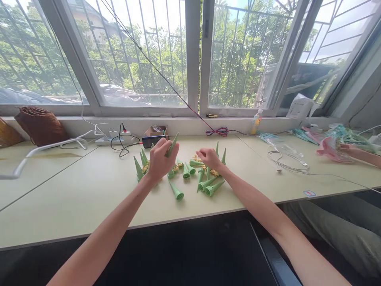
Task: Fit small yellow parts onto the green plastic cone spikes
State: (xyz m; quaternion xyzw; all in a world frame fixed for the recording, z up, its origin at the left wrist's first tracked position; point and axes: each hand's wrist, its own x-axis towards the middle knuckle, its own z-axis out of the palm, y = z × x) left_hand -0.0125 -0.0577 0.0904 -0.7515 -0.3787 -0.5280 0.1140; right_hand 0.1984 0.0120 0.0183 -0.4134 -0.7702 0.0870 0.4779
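My left hand is closed around a green plastic cone spike, raised over the table with its pointed tip upward. My right hand has its fingers curled together near small yellow pieces; what it holds, if anything, is hidden. Between and below the hands lie several loose green spikes, one with its open round end facing me. More spikes stand upright left of my left hand, and others stand behind my right wrist.
Behind my left hand are a phone, a small cardboard box and a power strip. A cable bundle and a bottle stand by the windowsill. At right lie a white cable and a person's hand at pink plastic.
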